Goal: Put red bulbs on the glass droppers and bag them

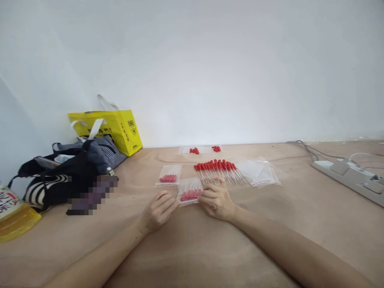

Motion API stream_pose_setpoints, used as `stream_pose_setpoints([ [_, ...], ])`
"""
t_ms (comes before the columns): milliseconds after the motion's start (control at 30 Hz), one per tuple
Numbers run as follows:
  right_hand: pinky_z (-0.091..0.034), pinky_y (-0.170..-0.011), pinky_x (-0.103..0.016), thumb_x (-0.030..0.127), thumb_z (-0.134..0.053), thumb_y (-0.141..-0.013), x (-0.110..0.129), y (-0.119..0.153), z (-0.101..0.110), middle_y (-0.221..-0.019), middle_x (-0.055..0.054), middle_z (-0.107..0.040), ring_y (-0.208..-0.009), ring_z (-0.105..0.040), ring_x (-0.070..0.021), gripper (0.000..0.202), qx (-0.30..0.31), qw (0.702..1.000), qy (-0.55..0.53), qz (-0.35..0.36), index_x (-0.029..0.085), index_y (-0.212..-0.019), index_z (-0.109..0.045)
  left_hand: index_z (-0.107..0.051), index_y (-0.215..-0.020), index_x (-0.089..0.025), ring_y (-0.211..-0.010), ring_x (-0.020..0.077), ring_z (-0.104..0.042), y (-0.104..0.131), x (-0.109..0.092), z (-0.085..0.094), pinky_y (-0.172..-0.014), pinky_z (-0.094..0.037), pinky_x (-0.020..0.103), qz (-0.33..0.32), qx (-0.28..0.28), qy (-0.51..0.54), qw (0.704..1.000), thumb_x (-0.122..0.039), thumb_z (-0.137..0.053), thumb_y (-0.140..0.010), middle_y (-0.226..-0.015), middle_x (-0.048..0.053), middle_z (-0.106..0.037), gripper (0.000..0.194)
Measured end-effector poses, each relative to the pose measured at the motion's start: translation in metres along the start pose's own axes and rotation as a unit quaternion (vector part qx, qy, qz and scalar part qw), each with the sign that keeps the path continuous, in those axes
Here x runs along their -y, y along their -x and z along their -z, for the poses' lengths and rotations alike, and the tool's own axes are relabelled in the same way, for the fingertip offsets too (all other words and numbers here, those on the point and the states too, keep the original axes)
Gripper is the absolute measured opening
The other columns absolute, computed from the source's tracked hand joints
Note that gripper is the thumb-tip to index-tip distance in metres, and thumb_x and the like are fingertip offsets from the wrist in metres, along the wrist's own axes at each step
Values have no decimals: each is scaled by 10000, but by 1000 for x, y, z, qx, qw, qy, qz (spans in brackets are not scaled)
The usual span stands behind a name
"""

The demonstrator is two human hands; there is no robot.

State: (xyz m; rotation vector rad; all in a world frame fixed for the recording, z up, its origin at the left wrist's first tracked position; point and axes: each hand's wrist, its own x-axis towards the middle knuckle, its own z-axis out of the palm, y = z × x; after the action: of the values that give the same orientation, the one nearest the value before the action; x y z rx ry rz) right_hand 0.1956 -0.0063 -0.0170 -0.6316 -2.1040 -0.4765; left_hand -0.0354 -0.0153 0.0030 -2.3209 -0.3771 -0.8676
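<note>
A clear zip bag (189, 185) with several red-topped droppers inside lies between my hands, its zip edge facing me. My left hand (161, 211) is closed, pinching the bag's near left corner. At the near right corner, my right hand (219, 201) also has its fingers closed on the bag. Just beyond my right hand lies a fanned row of loose droppers (220, 166) with red bulbs and thin clear tubes. Another filled zip bag (168, 176) rests flat to the left. Flat, clear bags (261, 172) are piled to the right of the loose droppers.
Near the wall lie more bags with red-topped pieces (194, 151). Bags crowd the left: a yellow one (126, 132), a striped one (102, 150) and a black one (78, 176). A bottle of yellow liquid (18, 220) is nearest. A power strip (351, 178) with cables sits right.
</note>
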Motion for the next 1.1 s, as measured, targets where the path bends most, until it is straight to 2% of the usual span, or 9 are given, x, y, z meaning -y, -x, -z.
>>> stream_pose_setpoints([
  [100, -195, -853, -378, 145, -461, -770, -3, 1, 2, -596, 48, -593, -660, -501, -99, 160, -8, 1000, -12, -19, 202, -690, -587, -544, -716, -168, -594, 132, -542, 1, -3, 1, -588, -446, 264, 131, 17, 75, 988, -136, -483, -802, -614, 7, -582, 111],
  [167, -204, -845, -376, 162, -469, -781, -5, 2, 2, -626, 43, -607, -662, -502, -100, 156, -17, 999, -19, -37, 209, -705, -597, -543, -801, -173, -546, 115, -539, -2, -6, -2, -517, -435, 223, 281, 43, 174, 943, -220, -468, -821, -605, -7, -568, 91],
  [233, -215, -835, -373, 175, -469, -794, -7, 3, 2, -645, 41, -613, -657, -499, -100, 159, -17, 999, -26, -41, 217, -722, -605, -484, -1011, -167, -478, 107, -534, -8, -9, -7, -448, -426, 205, 443, 63, 302, 842, -317, -414, -842, -575, -26, -555, 237],
  [333, -240, -815, -358, 190, -465, -809, -6, 4, 2, -641, 37, -605, -657, -492, -105, 168, 17, 999, -47, -18, 228, -745, -615, -423, -1082, -150, -460, 114, -551, -22, -13, -17, -440, -441, 214, 640, 61, 448, 622, -421, -422, -806, -557, -37, -551, 386],
  [400, -267, -788, -334, 233, -475, -816, -6, 6, 4, -658, 26, -606, -679, -493, -114, 152, 57, 996, -71, -8, 234, -780, -624, -502, -949, -144, -508, 112, -565, -30, -16, -23, -496, -451, 217, 685, 50, 468, 556, -394, -572, -697, -593, -28, -567, 362],
  [567, -278, -772, -319, 334, -506, -801, -13, 15, 20, -778, -4, -626, -739, -499, -130, 182, 94, 991, -75, -50, 230, -896, -622, -601, -786, -135, -543, 113, -561, -38, -5, -24, -531, -438, 211, 688, 19, 432, 583, -291, -682, -557, -631, -13, -597, 288],
  [767, -231, -805, -351, 253, -457, -803, -49, 28, 30, -778, -22, -628, -778, -503, -157, 191, 52, 969, 85, -227, 215, -789, -644, -603, -884, -143, -588, 140, -610, -31, 65, -41, -546, -474, 235, 698, -11, 336, 632, -222, -606, -633, -717, 22, -645, 264],
  [933, -225, -803, -404, 296, -433, -770, -93, 41, 38, -905, -74, -609, -889, -481, -228, 252, 92, 855, 217, -462, 206, -859, -652, -605, -851, -140, -685, 170, -625, -12, 102, -68, -631, -492, 279, 694, 2, 218, 687, -227, -576, -665, -790, 58, -655, 208],
  [1100, -233, -869, -448, 307, -452, -713, -128, 62, 52, -1115, -74, -548, -1002, -464, -252, 339, 165, 771, 220, -574, 222, -999, -612, -631, -761, -163, -793, 221, -595, 5, 100, -66, -759, -450, 344, 653, 56, 115, 746, -208, -577, -648, -780, 61, -650, 133],
])
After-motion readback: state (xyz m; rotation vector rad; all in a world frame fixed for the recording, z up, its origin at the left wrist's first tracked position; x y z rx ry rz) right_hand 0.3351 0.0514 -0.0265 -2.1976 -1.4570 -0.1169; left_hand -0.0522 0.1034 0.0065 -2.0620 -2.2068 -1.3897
